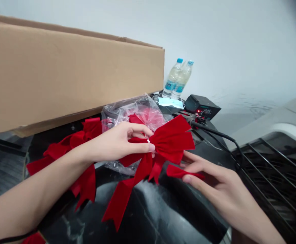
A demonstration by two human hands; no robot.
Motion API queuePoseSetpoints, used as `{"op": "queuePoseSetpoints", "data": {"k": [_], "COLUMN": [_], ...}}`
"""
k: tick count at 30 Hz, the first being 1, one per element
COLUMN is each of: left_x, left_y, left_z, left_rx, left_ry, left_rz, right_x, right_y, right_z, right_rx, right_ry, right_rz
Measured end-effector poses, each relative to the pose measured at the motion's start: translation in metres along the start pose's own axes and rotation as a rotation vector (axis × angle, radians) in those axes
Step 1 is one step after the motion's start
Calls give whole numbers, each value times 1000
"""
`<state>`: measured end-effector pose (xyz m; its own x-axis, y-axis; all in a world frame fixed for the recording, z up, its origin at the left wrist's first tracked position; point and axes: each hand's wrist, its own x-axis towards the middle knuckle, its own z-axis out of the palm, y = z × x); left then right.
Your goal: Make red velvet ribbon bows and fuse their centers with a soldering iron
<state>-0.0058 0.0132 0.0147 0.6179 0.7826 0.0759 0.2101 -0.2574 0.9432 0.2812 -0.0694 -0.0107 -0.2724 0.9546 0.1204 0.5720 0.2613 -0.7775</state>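
Red velvet bow [170, 139] pinched in your left hand [114, 142], held over a glossy black tabletop [148, 210].
Your left thumb and fingers press together on its middle; your right hand [214, 183] pinches a short red velvet strip [181, 172]. More red velvet bows [84, 135] and a clear plastic bag [135, 113] lie just behind, beside a tan cardboard box [61, 74].

My red velvet bow [169, 139]
Solid deep red against a black tabletop [148, 217] veined in white; blue bottle caps [180, 60] beyond.
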Motion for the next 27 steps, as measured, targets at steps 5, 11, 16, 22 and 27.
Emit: {"op": "queuePoseSetpoints", "data": {"k": [5,11,16,22,27], "left_x": [0,-3,-2,-1,0], "left_y": [-1,-1,-5,-8,-8], "left_z": [2,5,6,6,10], "left_rx": [-182,-336,-321,-425,-534], "left_ry": [-49,-191,-256,-288,-276], "left_rz": [-83,-213,-239,-266,-297], "right_x": [18,9,10,8,7], "right_y": [-10,-13,-11,-6,-5], "right_z": [4,-16,-32,-29,-30], "right_rx": [147,145,68,39,69], "right_ry": [-124,-198,-220,-284,-334], "right_rz": [-95,-93,-62,-73,-64]}}
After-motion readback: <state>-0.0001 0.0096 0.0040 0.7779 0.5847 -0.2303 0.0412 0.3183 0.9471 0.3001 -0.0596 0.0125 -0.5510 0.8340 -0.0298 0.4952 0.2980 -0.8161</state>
